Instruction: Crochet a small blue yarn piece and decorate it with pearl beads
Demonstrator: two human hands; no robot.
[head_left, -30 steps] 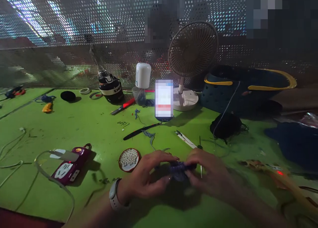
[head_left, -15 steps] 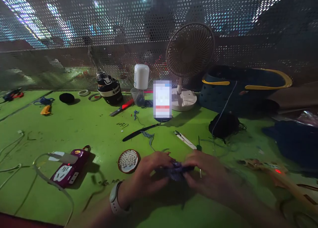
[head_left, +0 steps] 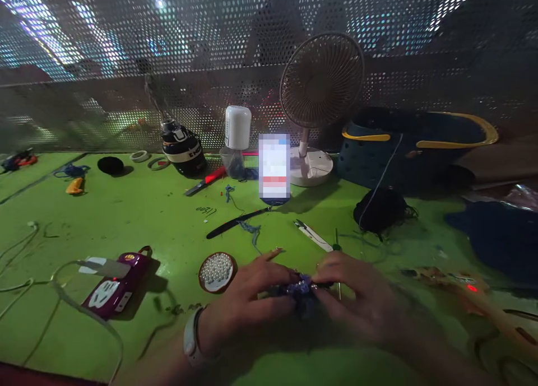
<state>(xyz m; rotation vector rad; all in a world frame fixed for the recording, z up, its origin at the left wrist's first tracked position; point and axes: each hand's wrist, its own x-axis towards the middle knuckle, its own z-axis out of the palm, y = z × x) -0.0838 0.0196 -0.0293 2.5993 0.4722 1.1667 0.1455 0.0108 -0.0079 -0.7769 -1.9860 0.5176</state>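
Between my two hands is a small blue-purple piece of yarn work (head_left: 303, 287) with a few shiny pearl beads on it. My left hand (head_left: 256, 291), a pale band on its wrist, pinches the piece from the left with its index finger raised. From the other side my right hand (head_left: 357, 291) grips it with thumb and fingertips. A shallow red-rimmed dish (head_left: 216, 289) of white pearl beads (head_left: 216, 269) lies just left of my left hand. Beyond my right hand are white thread snips (head_left: 313, 237) and a green-handled tool (head_left: 337, 247) with a thin shaft.
A phone (head_left: 274, 167) stands before a fan (head_left: 321, 80). A dark basket (head_left: 365, 162) and a black yarn ball (head_left: 378, 211) sit at right. At left are a purple power strip (head_left: 121, 279) with a cable and a black bottle (head_left: 184, 153). A red-handled cutter (head_left: 214, 176) lies behind.
The yarn piece has been turned between my fingers, so pearl beads now show on it. My left index finger has lifted and stretched outward. The view has shifted slightly.
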